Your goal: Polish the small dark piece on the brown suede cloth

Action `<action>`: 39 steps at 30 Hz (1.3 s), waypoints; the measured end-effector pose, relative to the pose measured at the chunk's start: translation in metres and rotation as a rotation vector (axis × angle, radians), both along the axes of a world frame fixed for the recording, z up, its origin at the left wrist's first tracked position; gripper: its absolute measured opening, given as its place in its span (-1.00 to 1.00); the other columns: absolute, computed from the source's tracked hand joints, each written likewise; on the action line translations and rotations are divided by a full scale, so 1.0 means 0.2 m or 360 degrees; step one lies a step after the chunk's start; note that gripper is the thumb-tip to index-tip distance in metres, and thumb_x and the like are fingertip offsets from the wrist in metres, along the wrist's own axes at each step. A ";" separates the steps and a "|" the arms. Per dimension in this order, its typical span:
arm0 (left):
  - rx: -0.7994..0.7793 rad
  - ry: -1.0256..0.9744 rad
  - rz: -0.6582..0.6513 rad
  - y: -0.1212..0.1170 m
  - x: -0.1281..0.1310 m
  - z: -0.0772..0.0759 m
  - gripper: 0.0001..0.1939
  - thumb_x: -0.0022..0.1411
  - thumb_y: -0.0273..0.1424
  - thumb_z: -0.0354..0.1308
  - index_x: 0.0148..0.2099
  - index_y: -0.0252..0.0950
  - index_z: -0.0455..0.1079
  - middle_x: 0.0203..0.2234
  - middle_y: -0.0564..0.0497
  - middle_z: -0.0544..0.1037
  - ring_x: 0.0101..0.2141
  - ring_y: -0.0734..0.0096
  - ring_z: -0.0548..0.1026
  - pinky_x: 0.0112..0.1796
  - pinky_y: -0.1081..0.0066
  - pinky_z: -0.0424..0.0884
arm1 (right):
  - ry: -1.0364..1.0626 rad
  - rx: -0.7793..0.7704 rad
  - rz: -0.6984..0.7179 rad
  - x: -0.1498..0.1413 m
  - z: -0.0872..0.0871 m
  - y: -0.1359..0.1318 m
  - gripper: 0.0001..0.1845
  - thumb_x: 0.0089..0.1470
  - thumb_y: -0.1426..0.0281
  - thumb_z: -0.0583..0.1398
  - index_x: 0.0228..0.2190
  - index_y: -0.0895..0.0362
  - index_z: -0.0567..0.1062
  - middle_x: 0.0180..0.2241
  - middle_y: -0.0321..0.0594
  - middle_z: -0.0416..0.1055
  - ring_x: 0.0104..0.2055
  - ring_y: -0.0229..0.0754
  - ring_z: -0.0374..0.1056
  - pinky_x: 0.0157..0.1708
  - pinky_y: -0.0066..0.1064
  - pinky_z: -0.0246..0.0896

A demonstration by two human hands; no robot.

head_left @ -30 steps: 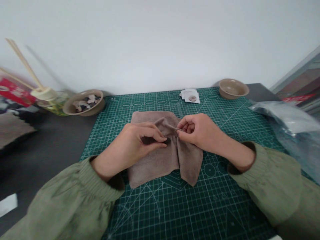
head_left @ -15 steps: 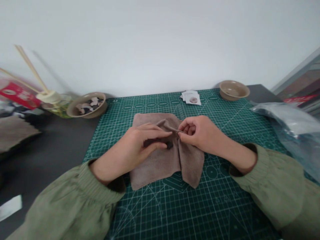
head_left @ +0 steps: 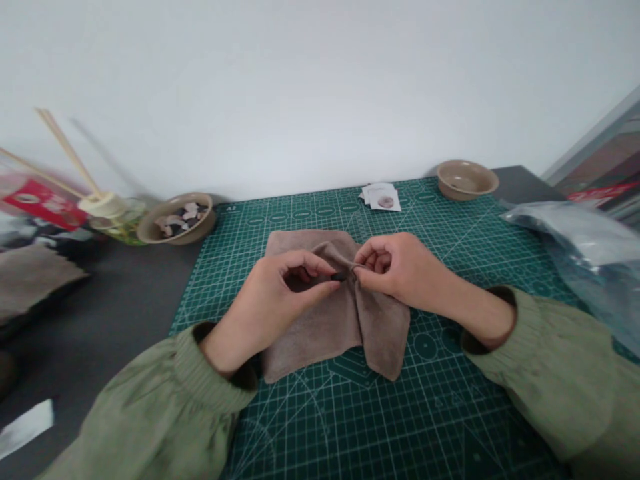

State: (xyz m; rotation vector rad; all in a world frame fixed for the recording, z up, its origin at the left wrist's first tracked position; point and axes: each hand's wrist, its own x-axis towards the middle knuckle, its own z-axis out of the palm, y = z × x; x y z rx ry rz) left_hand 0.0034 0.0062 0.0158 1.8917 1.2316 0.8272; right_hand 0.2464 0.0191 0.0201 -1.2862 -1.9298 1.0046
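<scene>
A taupe cloth lies on the green cutting mat, folded up into a ridge at its middle. My left hand is closed in a pinch on a small dark object, perhaps a button, held against the ridge. My right hand is closed too, pinching the raised fold of the cloth from the right side. The fingertips of both hands nearly touch above the cloth.
A tan bowl with dark and light pieces stands at the mat's back left, beside a reed diffuser. An empty tan bowl and small white cards sit at the back. A plastic bag lies at right.
My left hand lifted the small dark object from the cloth's surface up to the raised fold. My right hand kept its pinch on the fold.
</scene>
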 end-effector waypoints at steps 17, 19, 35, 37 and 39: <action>-0.0047 0.0203 0.0062 0.00 0.01 0.00 -0.89 0.17 -0.31 0.46 -0.22 -0.16 0.72 -0.29 0.05 0.78 -0.30 0.21 0.73 -0.24 0.27 0.64 | 0.0008 -0.0025 0.0111 -0.06 -0.05 -0.02 -0.93 0.10 0.44 0.36 -0.32 0.17 0.65 -0.55 -0.36 0.52 -0.53 -0.33 0.38 -0.51 -0.49 0.23; -0.0035 0.0193 0.0065 -0.01 0.02 0.01 -0.90 0.15 -0.34 0.46 -0.23 -0.16 0.71 -0.30 0.05 0.78 -0.31 0.23 0.73 -0.25 0.28 0.63 | 0.0007 -0.0016 0.0098 -0.06 -0.04 -0.02 -0.93 0.10 0.44 0.36 -0.32 0.17 0.65 -0.55 -0.36 0.52 -0.52 -0.33 0.37 -0.53 -0.49 0.21; -0.0023 0.0198 0.0073 0.00 0.01 0.00 -0.87 0.16 -0.28 0.50 -0.23 -0.16 0.71 -0.30 0.05 0.77 -0.30 0.22 0.74 -0.22 0.27 0.65 | -0.0022 0.0057 0.0196 -0.03 -0.01 -0.01 -0.95 0.11 0.46 0.37 -0.32 0.16 0.66 -0.48 -0.32 0.58 -0.49 -0.29 0.43 -0.48 -0.45 0.25; -0.0019 0.0210 0.0064 0.00 0.01 0.00 -0.88 0.15 -0.30 0.50 -0.23 -0.16 0.71 -0.30 0.05 0.77 -0.29 0.22 0.73 -0.22 0.27 0.64 | -0.0114 0.0192 0.0209 0.01 0.00 0.01 -0.92 0.19 0.46 0.32 -0.29 0.16 0.67 -0.46 -0.32 0.59 -0.47 -0.28 0.43 -0.43 -0.43 0.26; -0.0013 0.0207 0.0048 0.00 0.01 0.00 -0.89 0.16 -0.32 0.49 -0.24 -0.16 0.71 -0.30 0.06 0.77 -0.29 0.23 0.73 -0.22 0.27 0.64 | -0.0265 0.0432 0.0207 0.04 0.01 0.04 -0.84 0.24 0.51 0.26 -0.22 0.15 0.68 -0.38 -0.28 0.62 -0.39 -0.24 0.46 -0.33 -0.39 0.28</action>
